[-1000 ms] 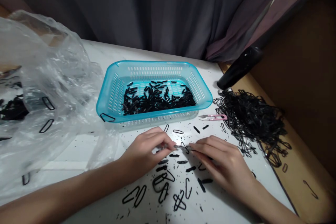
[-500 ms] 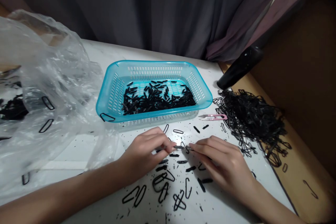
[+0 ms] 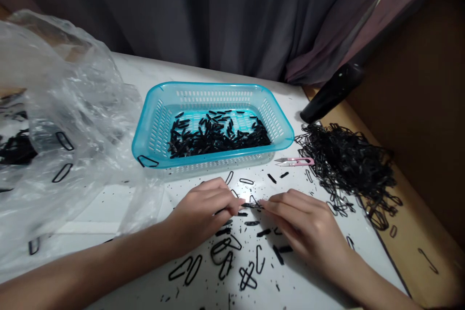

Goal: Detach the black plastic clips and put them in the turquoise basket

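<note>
My left hand [image 3: 209,208] pinches one end of a small, thin black strip [image 3: 249,205], its thumb and forefinger pressed together. At the strip's right end, my right hand [image 3: 305,220] is closed in a pinch as well. The fingertips partly hide the piece, and its exact kind is hard to make out. Under and in front of the hands, short black strips [image 3: 252,223] and black loops [image 3: 248,276] lie scattered on the white table [image 3: 138,295], among many tiny black crumbs.
Beyond the hands stands a blue plastic basket [image 3: 214,156] holding many short black strips. Pink thread snips [image 3: 303,162] lie right of it, beside a heap of black loops [image 3: 348,160]. A dark cylinder [image 3: 329,94] stands behind. Clear plastic bags [image 3: 83,106] cover the left side.
Both hands stay almost in place, still pinching the strip; the fingers have shifted only slightly. The camera view has moved a little. Nothing else visibly differs.
</note>
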`<state>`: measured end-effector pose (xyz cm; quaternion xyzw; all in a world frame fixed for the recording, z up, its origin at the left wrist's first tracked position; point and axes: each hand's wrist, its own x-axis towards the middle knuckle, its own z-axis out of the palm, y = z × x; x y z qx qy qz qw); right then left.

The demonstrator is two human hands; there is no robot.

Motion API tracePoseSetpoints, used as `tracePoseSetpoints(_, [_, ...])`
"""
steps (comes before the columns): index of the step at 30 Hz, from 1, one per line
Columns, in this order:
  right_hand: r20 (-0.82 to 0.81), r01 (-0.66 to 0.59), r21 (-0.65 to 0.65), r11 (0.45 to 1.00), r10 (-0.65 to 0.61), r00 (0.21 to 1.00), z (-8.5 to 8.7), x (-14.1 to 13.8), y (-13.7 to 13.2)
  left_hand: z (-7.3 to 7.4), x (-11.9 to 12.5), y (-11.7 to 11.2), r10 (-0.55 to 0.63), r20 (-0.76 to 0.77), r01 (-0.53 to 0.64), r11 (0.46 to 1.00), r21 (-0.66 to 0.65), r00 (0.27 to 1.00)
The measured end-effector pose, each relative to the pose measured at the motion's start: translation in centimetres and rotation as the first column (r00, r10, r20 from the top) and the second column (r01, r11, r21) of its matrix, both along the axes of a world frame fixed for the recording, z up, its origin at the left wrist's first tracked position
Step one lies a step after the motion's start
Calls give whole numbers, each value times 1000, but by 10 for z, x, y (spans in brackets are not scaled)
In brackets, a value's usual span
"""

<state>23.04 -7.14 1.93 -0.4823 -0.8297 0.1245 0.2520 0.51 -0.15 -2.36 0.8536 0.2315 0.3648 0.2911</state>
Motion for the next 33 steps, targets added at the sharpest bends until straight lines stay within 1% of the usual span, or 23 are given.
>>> tracePoseSetpoints(8, [68,-9,31,999,7,998,-2,-1,1,2,-2,-1,-26,-81,27,999,23,996])
tracePoseSetpoints(10, [63,-15,37,999,12,998,-1,-1,0,2,-2,-1,-15,-83,14,1000,-13,996])
tracePoseSetpoints(12, [48,-15,31,999,13,999,1,-1,0,4,-1,-1,36,-51,-42,991,-128,998])
tracePoseSetpoints(13, [38,-9,30,999,8,999,1,0,0,4,0,0,65,-37,-72,974,-216,997])
tracePoseSetpoints(14, [24,0,31,1000,-1,1000,2,1,1,6,1,0,94,-29,-98,945,-313,995])
tracePoseSetpoints(16, [-20,37,32,999,-37,999,4,3,2,8,2,0,137,-20,-129,866,-484,990])
tracePoseSetpoints(17, [-48,60,33,998,-58,997,5,4,2,9,3,0,145,-14,-129,826,-549,989])
tracePoseSetpoints(19, [-100,97,21,995,-94,991,6,6,3,12,3,0,151,11,-108,755,-647,989])
tracePoseSetpoints(21, [-134,119,8,993,-117,984,7,8,4,13,3,0,159,44,-82,702,-707,986])
tracePoseSetpoints(22, [-141,125,2,992,-124,982,8,8,4,13,3,0,162,55,-73,690,-720,985])
tracePoseSetpoints(27, [-151,130,-29,991,-133,980,9,10,4,12,1,-1,153,65,-61,698,-714,986])
tracePoseSetpoints(33, [-147,117,-44,992,-122,982,10,9,2,17,1,-1,146,57,-57,676,-735,988])
